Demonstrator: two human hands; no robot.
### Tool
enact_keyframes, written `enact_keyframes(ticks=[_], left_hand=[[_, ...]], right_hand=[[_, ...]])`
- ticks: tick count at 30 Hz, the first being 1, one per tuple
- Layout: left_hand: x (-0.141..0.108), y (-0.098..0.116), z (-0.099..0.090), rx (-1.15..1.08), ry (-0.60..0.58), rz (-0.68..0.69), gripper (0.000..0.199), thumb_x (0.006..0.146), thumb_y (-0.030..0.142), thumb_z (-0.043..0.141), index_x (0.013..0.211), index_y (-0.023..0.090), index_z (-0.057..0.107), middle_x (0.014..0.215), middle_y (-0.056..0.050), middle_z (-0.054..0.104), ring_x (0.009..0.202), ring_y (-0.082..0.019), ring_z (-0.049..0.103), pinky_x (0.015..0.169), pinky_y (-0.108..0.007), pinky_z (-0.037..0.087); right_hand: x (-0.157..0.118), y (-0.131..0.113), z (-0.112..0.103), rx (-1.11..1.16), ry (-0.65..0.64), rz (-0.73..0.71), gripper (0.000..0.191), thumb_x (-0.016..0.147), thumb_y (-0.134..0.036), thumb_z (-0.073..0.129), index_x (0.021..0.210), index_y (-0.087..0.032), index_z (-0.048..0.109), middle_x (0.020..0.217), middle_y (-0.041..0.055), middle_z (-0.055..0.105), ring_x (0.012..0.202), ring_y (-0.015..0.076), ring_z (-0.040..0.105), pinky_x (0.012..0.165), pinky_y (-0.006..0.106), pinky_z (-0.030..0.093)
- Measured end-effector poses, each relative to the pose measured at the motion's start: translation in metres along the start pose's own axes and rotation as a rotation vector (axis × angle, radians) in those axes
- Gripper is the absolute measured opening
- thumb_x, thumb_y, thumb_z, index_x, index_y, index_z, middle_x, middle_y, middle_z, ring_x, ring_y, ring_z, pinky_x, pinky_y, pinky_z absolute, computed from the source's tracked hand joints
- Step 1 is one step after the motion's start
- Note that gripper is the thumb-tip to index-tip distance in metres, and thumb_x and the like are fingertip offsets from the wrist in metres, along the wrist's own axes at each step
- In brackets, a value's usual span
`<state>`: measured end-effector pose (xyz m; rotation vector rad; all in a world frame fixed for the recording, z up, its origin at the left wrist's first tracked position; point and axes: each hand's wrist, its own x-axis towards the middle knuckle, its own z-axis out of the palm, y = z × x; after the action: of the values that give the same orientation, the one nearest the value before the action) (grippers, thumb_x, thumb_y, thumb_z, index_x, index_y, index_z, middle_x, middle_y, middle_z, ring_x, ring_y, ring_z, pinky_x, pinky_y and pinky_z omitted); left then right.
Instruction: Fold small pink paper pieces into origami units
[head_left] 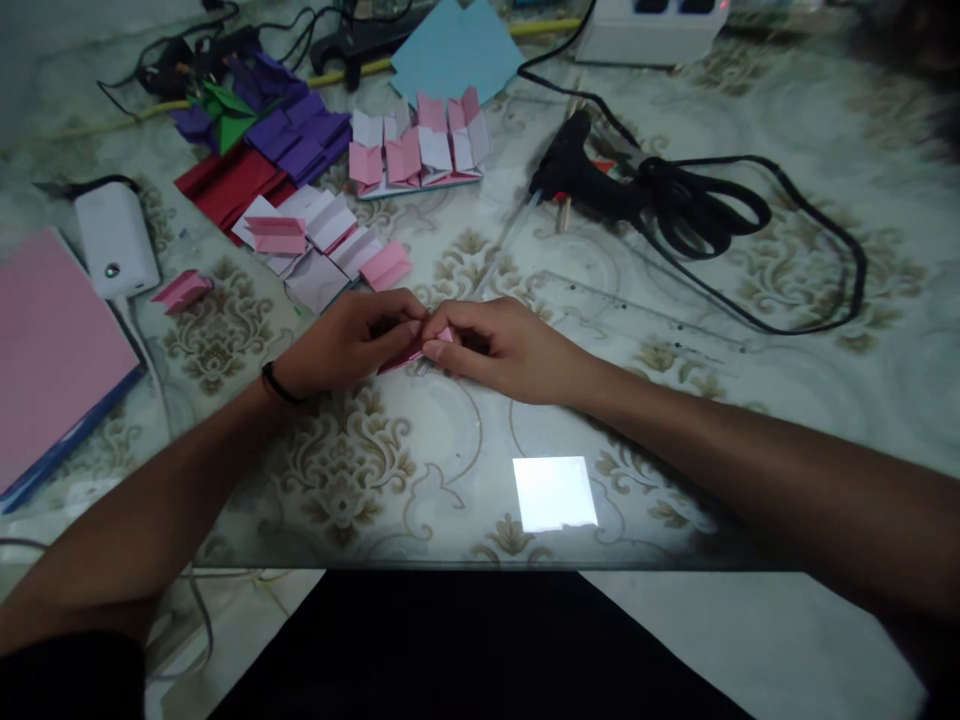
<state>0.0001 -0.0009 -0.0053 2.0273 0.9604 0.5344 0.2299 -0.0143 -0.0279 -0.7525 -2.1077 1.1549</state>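
Observation:
A small pink paper piece (403, 358) is pinched between my two hands, low over the patterned table. My left hand (352, 338) closes on its left part, with a black band at the wrist. From the right, my right hand (506, 348) grips its other end between thumb and fingers. The fingers cover much of the paper. Just beyond my hands are folded white and pink paper pieces (319, 240), and one folded pink piece (184, 291) lies apart to the left.
A black glue gun (581, 175) with a coiled cable and a clear ruler (637, 308) lie at the right. Pink sheets (60, 350) and a white power bank (116, 238) are at the left. Purple folded papers (300, 135) and blue sheets (457, 50) lie farther back.

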Motion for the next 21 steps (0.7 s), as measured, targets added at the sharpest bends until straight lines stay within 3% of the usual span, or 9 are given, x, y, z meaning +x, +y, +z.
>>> enact_keyframes(ticks=[21], left_hand=[[-0.0002,-0.0016,0.0006,-0.006,0.000,0.004,0.021,0.096,0.030,0.060,0.092,0.014,0.073,0.069,0.002,0.065,0.057,-0.007,0.049,0.055,-0.019,0.037]], right_hand=[[0.0000,0.0001,0.0007,0.005,0.007,0.006,0.029,0.102,-0.043,0.066,0.096,-0.015,0.071,0.064,-0.0058,0.053,0.058,0.0073,0.045,0.057,0.020,0.034]])
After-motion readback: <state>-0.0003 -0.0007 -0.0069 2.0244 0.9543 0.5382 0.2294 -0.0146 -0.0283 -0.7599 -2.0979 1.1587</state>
